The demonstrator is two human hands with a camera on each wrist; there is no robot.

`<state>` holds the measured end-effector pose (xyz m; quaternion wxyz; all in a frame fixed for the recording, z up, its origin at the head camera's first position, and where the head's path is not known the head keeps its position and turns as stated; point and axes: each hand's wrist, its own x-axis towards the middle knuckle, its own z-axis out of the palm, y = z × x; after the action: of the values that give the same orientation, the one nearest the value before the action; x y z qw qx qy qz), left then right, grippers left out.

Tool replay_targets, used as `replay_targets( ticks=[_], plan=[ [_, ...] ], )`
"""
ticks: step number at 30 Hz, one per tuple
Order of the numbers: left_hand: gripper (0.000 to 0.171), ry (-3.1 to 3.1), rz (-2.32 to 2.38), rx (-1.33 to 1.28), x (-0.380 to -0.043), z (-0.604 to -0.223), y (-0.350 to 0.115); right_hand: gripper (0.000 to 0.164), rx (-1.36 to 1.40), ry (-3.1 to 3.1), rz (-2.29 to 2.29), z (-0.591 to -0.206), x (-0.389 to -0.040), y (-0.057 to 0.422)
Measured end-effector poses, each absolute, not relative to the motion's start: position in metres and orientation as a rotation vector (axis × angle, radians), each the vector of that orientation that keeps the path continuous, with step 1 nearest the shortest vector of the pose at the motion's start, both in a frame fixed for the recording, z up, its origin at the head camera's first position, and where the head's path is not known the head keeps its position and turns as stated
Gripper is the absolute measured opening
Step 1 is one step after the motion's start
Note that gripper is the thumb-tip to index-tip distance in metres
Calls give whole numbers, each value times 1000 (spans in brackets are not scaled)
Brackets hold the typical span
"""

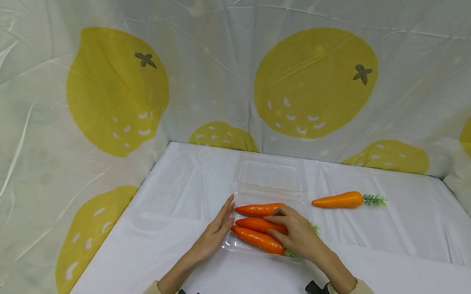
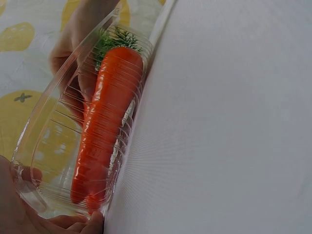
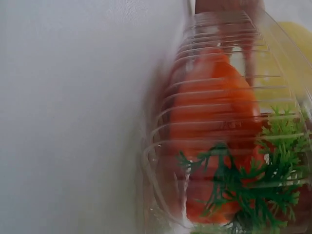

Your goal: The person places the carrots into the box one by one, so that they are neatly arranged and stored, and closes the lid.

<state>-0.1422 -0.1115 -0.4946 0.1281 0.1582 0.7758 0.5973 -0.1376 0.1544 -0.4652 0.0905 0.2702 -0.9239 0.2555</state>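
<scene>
Three orange carrots with green tops lie side by side in a clear plastic clamshell box point(image 1: 264, 255), its lid point(image 1: 271, 172) folded back flat. My right hand point(image 1: 300, 233) pinches the middle carrot point(image 1: 256, 224) near its thick end, thumb and fingers on either side. The far carrot point(image 1: 256, 209) and the near carrot point(image 1: 259, 240) lie beside it. Against the box's left wall rests my left hand point(image 1: 211, 238), fingers fairly straight. Through the ribbed wall in the left wrist view, a carrot point(image 2: 109, 107) shows. Blur softens the carrot point(image 3: 214, 122) in the right wrist view.
Another orange carrot point(image 1: 339, 200) with a green top lies on the white-covered table point(image 1: 393, 241), right of the box. Behind and to the left hangs a pale curtain point(image 1: 211, 67) printed with yellow lemons.
</scene>
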Motion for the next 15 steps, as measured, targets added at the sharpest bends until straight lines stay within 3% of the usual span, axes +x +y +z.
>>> replay_targets(
  ticks=[15],
  plan=[
    [63,2288,1724,455,-142,-496,-112,26,652,-2701,692,-474,-132,134]
  ],
)
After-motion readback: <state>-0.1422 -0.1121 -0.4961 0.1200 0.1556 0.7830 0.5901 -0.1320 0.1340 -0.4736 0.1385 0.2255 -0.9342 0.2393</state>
